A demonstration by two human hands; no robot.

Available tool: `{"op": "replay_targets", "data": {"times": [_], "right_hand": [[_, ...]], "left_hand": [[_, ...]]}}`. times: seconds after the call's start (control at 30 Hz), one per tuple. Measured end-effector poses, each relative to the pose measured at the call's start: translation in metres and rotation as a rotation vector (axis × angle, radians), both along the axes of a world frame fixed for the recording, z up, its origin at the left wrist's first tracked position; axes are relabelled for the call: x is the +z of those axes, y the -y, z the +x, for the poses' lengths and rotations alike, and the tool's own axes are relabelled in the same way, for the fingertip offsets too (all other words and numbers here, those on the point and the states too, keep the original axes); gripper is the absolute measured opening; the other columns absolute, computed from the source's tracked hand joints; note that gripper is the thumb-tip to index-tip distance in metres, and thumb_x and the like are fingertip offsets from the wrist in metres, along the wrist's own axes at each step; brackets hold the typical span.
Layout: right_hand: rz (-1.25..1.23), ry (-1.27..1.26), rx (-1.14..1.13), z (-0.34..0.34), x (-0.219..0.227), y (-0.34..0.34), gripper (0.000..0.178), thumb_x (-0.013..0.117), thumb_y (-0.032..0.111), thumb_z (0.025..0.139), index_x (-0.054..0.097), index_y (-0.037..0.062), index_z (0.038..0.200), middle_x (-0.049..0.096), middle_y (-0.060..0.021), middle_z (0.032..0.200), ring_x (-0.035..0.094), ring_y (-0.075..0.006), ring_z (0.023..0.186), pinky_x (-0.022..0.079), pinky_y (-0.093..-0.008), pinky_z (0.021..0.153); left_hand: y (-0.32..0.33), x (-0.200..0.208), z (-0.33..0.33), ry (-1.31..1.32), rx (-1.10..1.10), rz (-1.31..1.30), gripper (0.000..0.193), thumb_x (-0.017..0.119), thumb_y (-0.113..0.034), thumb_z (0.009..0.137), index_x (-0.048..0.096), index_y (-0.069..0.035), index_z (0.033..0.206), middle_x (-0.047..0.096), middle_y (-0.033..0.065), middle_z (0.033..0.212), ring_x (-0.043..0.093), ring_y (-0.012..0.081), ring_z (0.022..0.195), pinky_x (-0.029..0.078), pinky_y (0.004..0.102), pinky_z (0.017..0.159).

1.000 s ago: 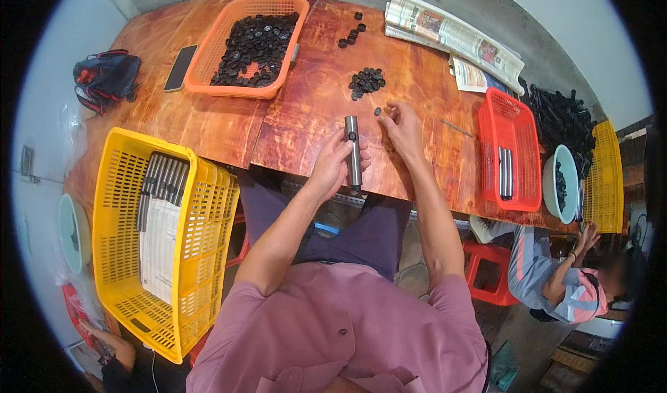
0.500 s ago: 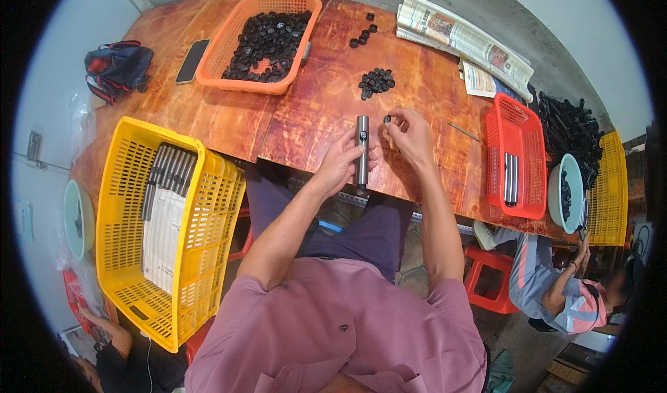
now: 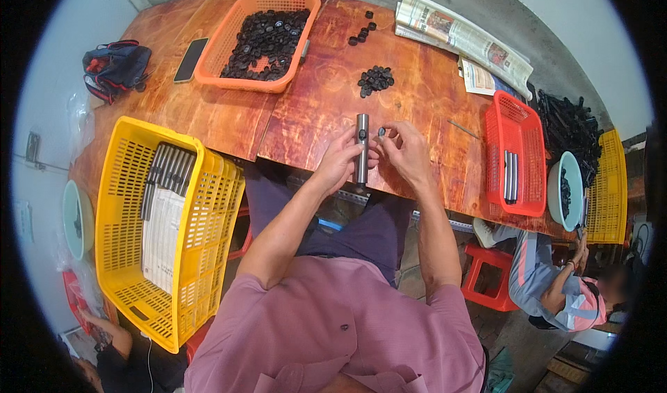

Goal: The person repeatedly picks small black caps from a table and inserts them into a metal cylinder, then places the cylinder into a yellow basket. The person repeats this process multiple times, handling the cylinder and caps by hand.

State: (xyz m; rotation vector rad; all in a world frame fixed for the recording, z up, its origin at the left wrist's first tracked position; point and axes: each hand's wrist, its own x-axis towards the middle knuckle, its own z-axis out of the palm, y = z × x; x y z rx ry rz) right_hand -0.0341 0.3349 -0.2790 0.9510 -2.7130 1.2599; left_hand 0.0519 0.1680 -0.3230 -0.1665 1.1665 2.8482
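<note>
Upright over the table's front edge, a grey metal tube is held by my left hand, its fingers wrapped round the middle. On the tube's side facing me is a dark round spot; whether it is a hole or a fitted part I cannot tell. My right hand pinches a small dark round cap between thumb and fingertips, just right of the tube and apart from it. Beyond the hands lies a small pile of black caps on the wooden table.
An orange basket holds many black caps, beside a phone. Left stands a yellow crate of tubes; right, a red basket with several tubes and a pale green bowl. Newspapers lie at the back. Other people sit either side.
My right hand has moved slightly left and down, bringing the cap closer to the tube. The left hand keeps its grip on the tube almost unmoved.
</note>
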Motion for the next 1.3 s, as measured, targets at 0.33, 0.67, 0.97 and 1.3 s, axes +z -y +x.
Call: {"op": "replay_targets", "data": {"times": [0.33, 0.67, 0.97, 1.3], "right_hand": [[0.126, -0.273, -0.287, -0.054, -0.035, -0.049, 0.027, 0.067, 0.013, 0.089, 0.066, 0.0018, 0.113, 0.07, -0.0225, 0.101, 0.068, -0.04, 0.093, 0.053, -0.0487, 0.083], [0.677, -0.17, -0.525, -0.116, -0.017, -0.134, 0.017, 0.055, 0.0, 0.086, 0.057, -0.0032, 0.102, 0.069, -0.0318, 0.096, 0.066, -0.0519, 0.092, 0.052, -0.06, 0.08], [-0.927, 0.965, -0.07, -0.036, -0.008, -0.078, 0.029, 0.068, 0.003, 0.09, 0.066, -0.002, 0.117, 0.068, -0.0046, 0.094, 0.061, -0.0108, 0.072, 0.046, -0.0222, 0.058], [-1.046, 1.063, -0.091, 0.002, -0.009, -0.01, 0.011, 0.059, 0.005, 0.097, 0.062, 0.0, 0.107, 0.069, -0.0121, 0.094, 0.068, -0.018, 0.08, 0.055, -0.0286, 0.072]], "left_hand": [[0.0, -0.004, -0.003, 0.038, 0.008, -0.033, 0.045, 0.052, -0.008, 0.103, 0.04, 0.001, 0.145, 0.062, 0.0157, 0.117, 0.067, 0.0235, 0.099, 0.061, 0.0393, 0.088], [0.001, -0.002, -0.001, 0.033, -0.004, -0.033, 0.045, 0.055, -0.008, 0.101, 0.042, 0.002, 0.144, 0.063, 0.0146, 0.115, 0.067, 0.0225, 0.099, 0.061, 0.0382, 0.088], [0.001, -0.002, -0.002, 0.034, -0.008, -0.04, 0.044, 0.054, -0.007, 0.101, 0.043, 0.001, 0.143, 0.063, 0.0151, 0.116, 0.067, 0.0225, 0.099, 0.061, 0.0378, 0.088], [0.0, 0.003, -0.001, 0.026, 0.004, -0.014, 0.044, 0.053, -0.005, 0.101, 0.043, 0.003, 0.143, 0.064, 0.0148, 0.117, 0.068, 0.0213, 0.097, 0.061, 0.0366, 0.087]]}}
